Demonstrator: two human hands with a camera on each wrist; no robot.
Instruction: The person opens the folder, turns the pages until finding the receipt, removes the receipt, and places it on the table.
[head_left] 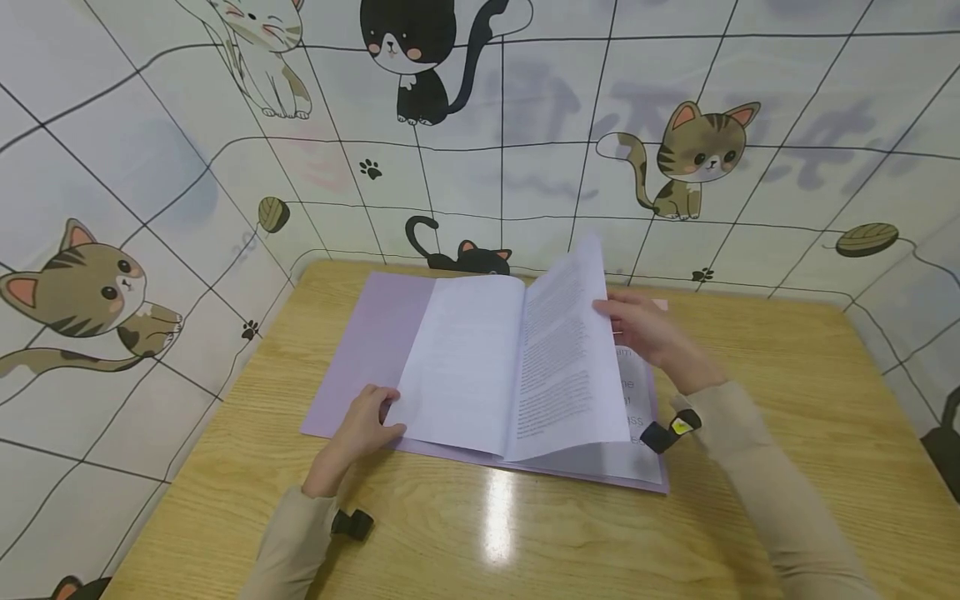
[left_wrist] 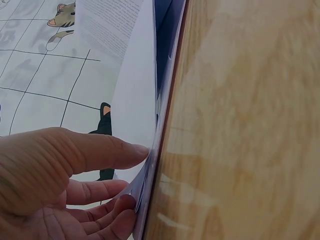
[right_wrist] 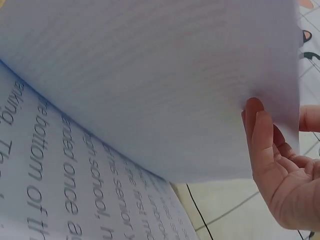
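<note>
A book with a lilac cover (head_left: 375, 333) lies open on the wooden table. My right hand (head_left: 651, 332) pinches a printed page (head_left: 558, 358) near its outer edge and holds it raised, tilted up from the book. In the right wrist view, fingers (right_wrist: 262, 135) lie against the back of this page. Beneath it shows a lower page (right_wrist: 55, 165) with large print. At the left page's (head_left: 465, 367) lower outer corner is my left hand (head_left: 363, 425). In the left wrist view its thumb (left_wrist: 112, 151) lies on the sheet, the other fingers curled around the edge.
The wooden table (head_left: 442, 542) extends around the book and reflects a bright light near its front. Behind it hangs a white backdrop (head_left: 555, 183) with cat drawings and grid lines. A dark object (head_left: 943, 450) stands at the far right edge. Each wrist wears a small black camera.
</note>
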